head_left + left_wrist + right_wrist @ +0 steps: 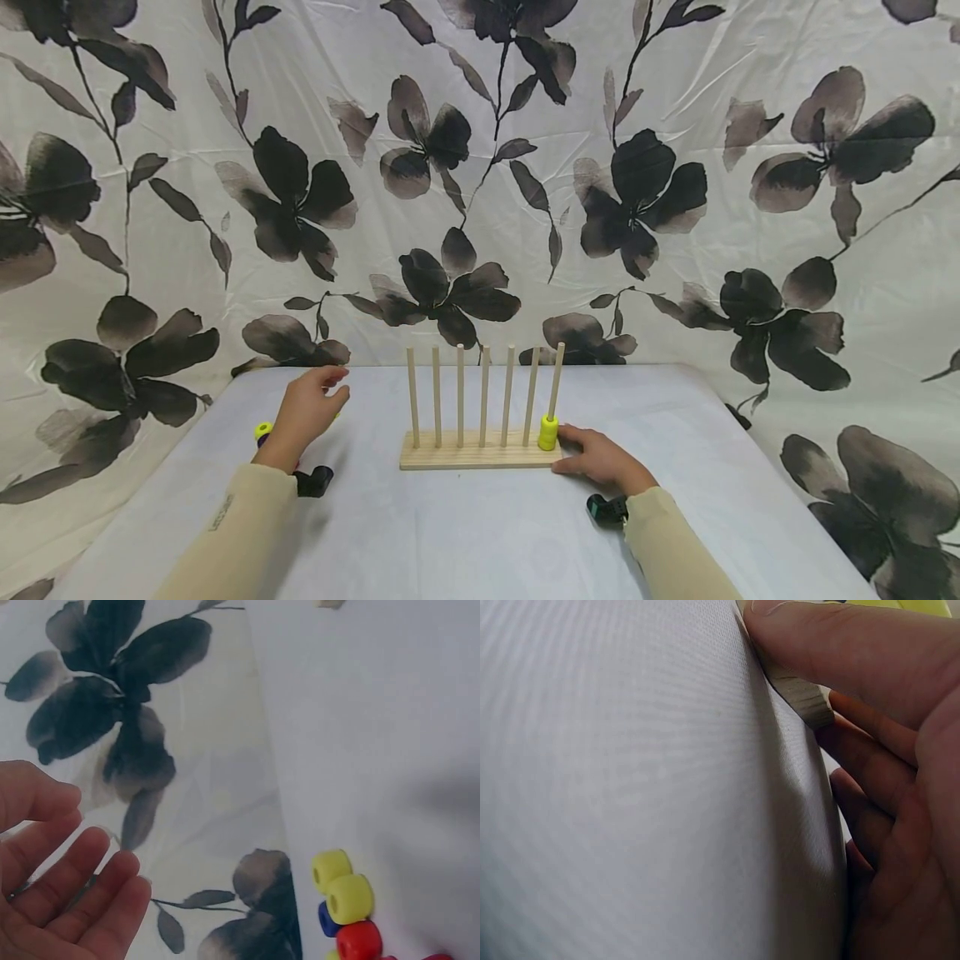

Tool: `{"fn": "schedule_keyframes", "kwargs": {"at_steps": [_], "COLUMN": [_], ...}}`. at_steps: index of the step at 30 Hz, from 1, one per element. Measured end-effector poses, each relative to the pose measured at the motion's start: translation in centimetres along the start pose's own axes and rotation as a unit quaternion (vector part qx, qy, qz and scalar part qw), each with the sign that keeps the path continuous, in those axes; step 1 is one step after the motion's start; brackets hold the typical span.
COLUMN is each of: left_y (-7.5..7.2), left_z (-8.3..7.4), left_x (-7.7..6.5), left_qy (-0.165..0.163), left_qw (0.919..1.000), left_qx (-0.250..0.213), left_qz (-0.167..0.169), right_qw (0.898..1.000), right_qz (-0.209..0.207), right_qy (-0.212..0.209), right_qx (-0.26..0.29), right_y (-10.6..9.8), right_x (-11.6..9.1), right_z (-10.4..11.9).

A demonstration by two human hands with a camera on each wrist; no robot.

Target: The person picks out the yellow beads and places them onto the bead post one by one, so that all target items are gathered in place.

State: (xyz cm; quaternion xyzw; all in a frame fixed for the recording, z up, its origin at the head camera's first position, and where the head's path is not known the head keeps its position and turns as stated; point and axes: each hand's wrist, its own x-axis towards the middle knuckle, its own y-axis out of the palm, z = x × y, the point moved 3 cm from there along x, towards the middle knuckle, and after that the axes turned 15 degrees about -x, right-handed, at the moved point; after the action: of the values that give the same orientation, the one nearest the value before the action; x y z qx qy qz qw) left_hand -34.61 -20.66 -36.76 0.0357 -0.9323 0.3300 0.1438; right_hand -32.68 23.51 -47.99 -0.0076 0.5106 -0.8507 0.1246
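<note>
A wooden peg stand (480, 458) with a row of several upright dowels is on the table. Yellow beads (548, 433) are stacked at the bottom of its rightmost dowel. My right hand (600, 458) grips the right end of the stand's base, its thumb (840, 645) along the front edge and its fingers around the end. Raised above the table's left side, my left hand (311, 412) has loosely bent fingers and shows nothing between them. Near it lie loose beads: yellow ones (350, 899), a red one (358, 942) and a blue one (328, 919), partly hidden by that arm in the head view.
A white cloth covers the table (450, 533). Behind it hangs a pale sheet (525, 233) printed with dark flowers, which also shows past both side edges. Small black cameras (313, 482) sit at the wrists.
</note>
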Motion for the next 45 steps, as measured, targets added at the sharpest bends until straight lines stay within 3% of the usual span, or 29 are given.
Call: {"fn": "schedule_keyframes", "kwargs": {"at_steps": [11,29,35,45], "left_y": [0.3,0.7,0.9,0.7], "left_z": [1.7,4.6,5.7,6.2], "left_x": [-0.4,0.0,0.3,0.1], "left_qy": [-0.057,-0.095,-0.115,-0.162], "left_qw": [0.9981,0.9938,0.9902,0.9815], "left_qx": [0.007,0.031,0.044,0.058], "left_qz": [0.022,0.049,0.066,0.085], "right_qw": [1.0,1.0,1.0,1.0], "right_qz": [-0.009,-0.006,-0.009,-0.007], "right_qy": [-0.007,-0.001,-0.006,-0.009], "right_qx": [-0.003,-0.003,-0.002,-0.008], "right_y": [0.0,-0.1,-0.2,0.1], "right_x": [0.0,-0.3,-0.3,0.0], "right_z": [-0.1,0.1,0.1,-0.3]}}
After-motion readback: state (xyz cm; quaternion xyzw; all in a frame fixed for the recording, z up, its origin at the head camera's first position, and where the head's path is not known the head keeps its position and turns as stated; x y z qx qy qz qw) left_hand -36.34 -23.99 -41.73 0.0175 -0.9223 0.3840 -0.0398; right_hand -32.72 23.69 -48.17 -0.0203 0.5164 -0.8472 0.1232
